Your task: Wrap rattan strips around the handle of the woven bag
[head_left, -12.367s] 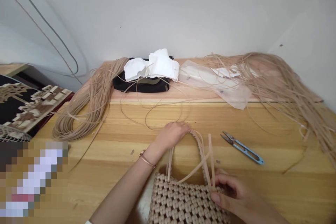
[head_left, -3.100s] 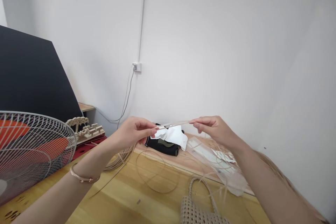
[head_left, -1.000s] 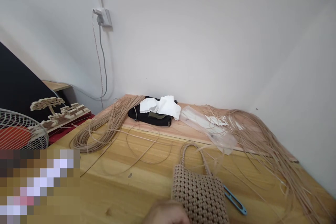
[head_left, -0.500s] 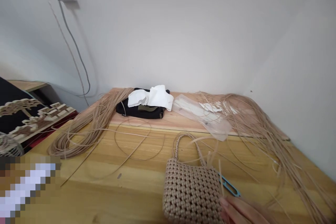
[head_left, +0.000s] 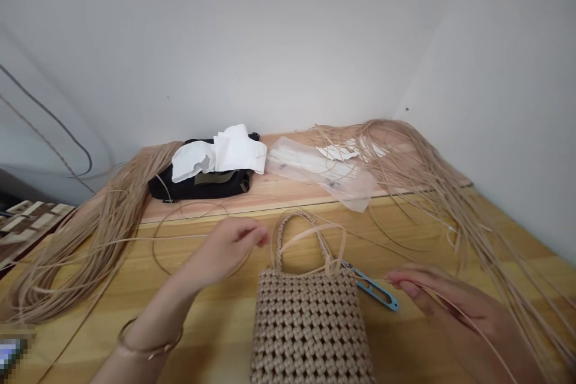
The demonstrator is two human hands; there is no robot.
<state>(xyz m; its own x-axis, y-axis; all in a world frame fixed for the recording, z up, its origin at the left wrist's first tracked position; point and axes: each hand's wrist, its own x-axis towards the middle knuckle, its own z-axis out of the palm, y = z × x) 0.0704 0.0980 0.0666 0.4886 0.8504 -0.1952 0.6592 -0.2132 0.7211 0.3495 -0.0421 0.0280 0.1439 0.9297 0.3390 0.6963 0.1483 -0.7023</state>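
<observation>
A beige woven bag [head_left: 310, 324] stands on the wooden table [head_left: 193, 312] in front of me, its looped handle [head_left: 288, 229] pointing away, with loose flat strands sticking up beside it. My left hand [head_left: 229, 246] hovers just left of the handle with its fingers curled in a pinch, slightly blurred; a thin strand runs toward it from the left. My right hand [head_left: 443, 303] lies low to the right of the bag, fingers together, with a thin cane strand [head_left: 477, 330] running from its fingertips back along it. Blue thread snips [head_left: 375, 289] lie between the bag and my right hand.
A black pouch [head_left: 202, 186] under white tissue [head_left: 220, 153] and a clear plastic bag [head_left: 319, 171] sit on a raised ledge at the back. Long cane bundles spread at the left [head_left: 90, 234] and right [head_left: 450, 192]. Walls close the back and right.
My view has dropped toward the table. My left hand has come into view beside the bag's handle, and my right hand has moved out to the right past the snips.
</observation>
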